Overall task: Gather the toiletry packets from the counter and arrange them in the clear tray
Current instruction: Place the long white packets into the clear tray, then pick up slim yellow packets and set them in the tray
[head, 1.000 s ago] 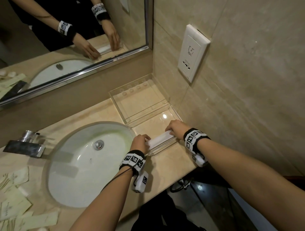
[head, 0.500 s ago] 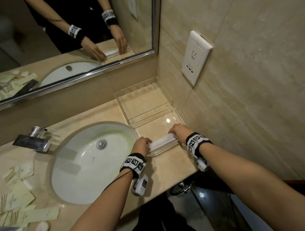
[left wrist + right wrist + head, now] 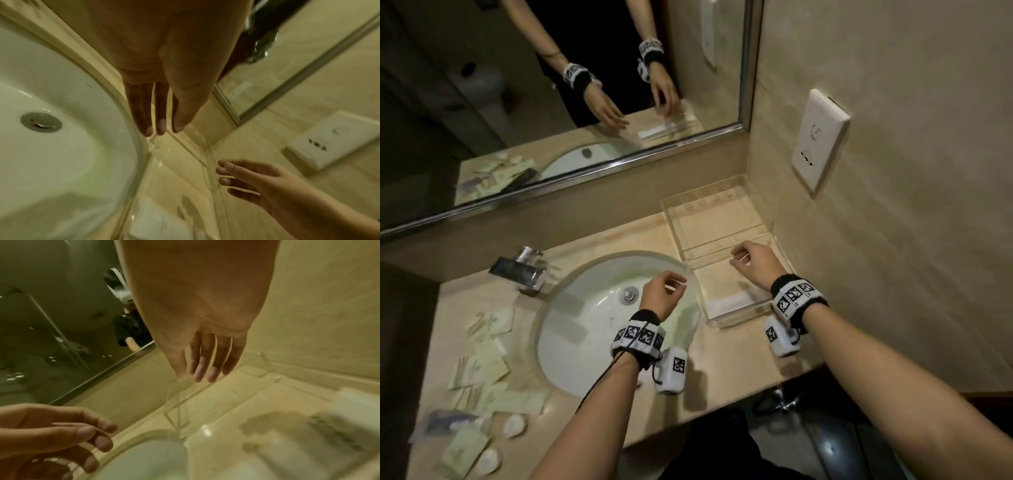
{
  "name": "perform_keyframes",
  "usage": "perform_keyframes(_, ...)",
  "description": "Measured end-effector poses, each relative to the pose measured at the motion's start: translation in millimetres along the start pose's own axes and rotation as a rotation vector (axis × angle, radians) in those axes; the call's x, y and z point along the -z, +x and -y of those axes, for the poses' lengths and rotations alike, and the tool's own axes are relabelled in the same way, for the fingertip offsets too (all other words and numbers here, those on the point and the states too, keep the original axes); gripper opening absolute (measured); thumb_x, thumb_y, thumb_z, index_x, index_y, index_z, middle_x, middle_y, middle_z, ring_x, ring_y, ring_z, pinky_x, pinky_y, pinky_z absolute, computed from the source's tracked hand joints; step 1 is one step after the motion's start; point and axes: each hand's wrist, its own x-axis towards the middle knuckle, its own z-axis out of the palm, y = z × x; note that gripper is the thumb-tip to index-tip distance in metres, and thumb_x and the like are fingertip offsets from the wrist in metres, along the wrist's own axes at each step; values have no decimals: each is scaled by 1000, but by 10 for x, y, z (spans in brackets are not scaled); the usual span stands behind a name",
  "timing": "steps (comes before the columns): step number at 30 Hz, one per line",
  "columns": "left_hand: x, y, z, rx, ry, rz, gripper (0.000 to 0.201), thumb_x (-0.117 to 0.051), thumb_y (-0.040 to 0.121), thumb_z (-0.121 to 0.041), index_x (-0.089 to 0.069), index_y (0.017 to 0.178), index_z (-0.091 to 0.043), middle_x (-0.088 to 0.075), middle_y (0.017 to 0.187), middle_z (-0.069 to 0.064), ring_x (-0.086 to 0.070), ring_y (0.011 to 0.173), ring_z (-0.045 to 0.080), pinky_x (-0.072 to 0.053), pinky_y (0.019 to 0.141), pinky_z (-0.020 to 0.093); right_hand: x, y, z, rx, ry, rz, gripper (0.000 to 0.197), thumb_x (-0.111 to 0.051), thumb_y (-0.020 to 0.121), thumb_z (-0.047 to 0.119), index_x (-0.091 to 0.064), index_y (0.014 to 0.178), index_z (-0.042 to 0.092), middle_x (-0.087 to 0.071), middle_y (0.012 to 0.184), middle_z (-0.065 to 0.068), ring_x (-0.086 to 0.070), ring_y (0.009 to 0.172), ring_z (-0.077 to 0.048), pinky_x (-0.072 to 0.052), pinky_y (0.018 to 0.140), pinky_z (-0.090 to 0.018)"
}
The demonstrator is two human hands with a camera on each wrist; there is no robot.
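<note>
Lying flat along clear tray (image 3: 784,255) near wall: white packet (image 3: 729,303); left hand (image 3: 659,296), right hand (image 3: 755,262) empty, relaxed.

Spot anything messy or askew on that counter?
Yes: the packets left of the sink lie scattered and overlapping at odd angles. Only one white packet sits in the clear tray, at its near end. Both hands hold nothing.

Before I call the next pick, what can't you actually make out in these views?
- Print on the packets left of the sink: too small and dim in the head view.
- White packet in the clear tray: part hidden by the right hand's wrist; blurred in both wrist views.
- Bottom-left items: blurred, cut by the edge.
- Left hand holds nothing.
</note>
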Motion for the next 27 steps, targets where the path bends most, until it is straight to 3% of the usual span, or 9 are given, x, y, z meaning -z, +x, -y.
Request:
perform_keyframes(3, 325, -184, 189, 75, -45, -92, 8, -62, 86, -13, -68, 91, -16, -64, 78, -3, -60, 72, 16, -53, 70, 30, -226, 75, 375, 76, 83, 37, 16, -67, 88, 18, -65, 100, 8, -68, 92, -3, -61, 83, -14, -52, 79, -27)
perform_keyframes(7, 748, -540, 485, 185, -94, -243, 8, -63, 84, -12, -67, 85, -19, -65, 74, 0, -61, 68, 19, -56, 74, 37, -612, 123, 977, 183, 137, 130, 10, -65, 88, 13, -65, 96, 8, -69, 90, -5, -62, 80, -15, -54, 79, -29)
perform_keyframes(12, 1185, -1138, 895, 323, -126, -411, 6, -62, 86, -14, -67, 86, -19, -67, 78, 1, -61, 70, 17, -54, 71, 34, -1206, -13, 1710, 342, 182, 306, 6, -64, 87, 11, -65, 93, 11, -66, 85, 1, -60, 74, -12, -48, 69, -18)
perform_keyframes(15, 1404, -1519, 1159, 411, -154, -511, 6, -63, 86, -16, -68, 89, -16, -68, 80, 3, -63, 72, 18, -52, 69, 31, -1586, -154, 2068, 404, 161, 427, 10, -64, 87, 13, -66, 96, 7, -68, 87, -2, -61, 78, -17, -52, 73, -26)
perform_keyframes(17, 1534, -1766, 1350, 466, -172, -574, 7, -64, 85, -18, -68, 90, -15, -69, 80, 4, -64, 73, 19, -51, 67, 30, -1835, -270, 2279, 442, 133, 496, 10, -65, 88, 14, -66, 95, 8, -66, 85, -1, -60, 77, -16, -48, 73, -25)
perform_keyframes(21, 1756, -2179, 1753, 578, -189, -657, 8, -64, 85, -18, -69, 91, -14, -69, 81, 3, -66, 78, 22, -53, 72, 33, -2284, -492, 2621, 512, 94, 590, 6, -67, 87, 16, -65, 89, 11, -66, 82, -1, -60, 74, -15, -44, 67, -20)
perform_keyframes(27, 2086, -2466, 2366, 693, -201, -690, 5, -66, 82, -17, -70, 87, -17, -73, 85, 5, -67, 84, 21, -53, 81, 30, -2946, -631, 3000, 529, 20, 665, 14, -68, 88, 17, -67, 95, 5, -66, 84, 1, -60, 76, -14, -48, 73, -23)
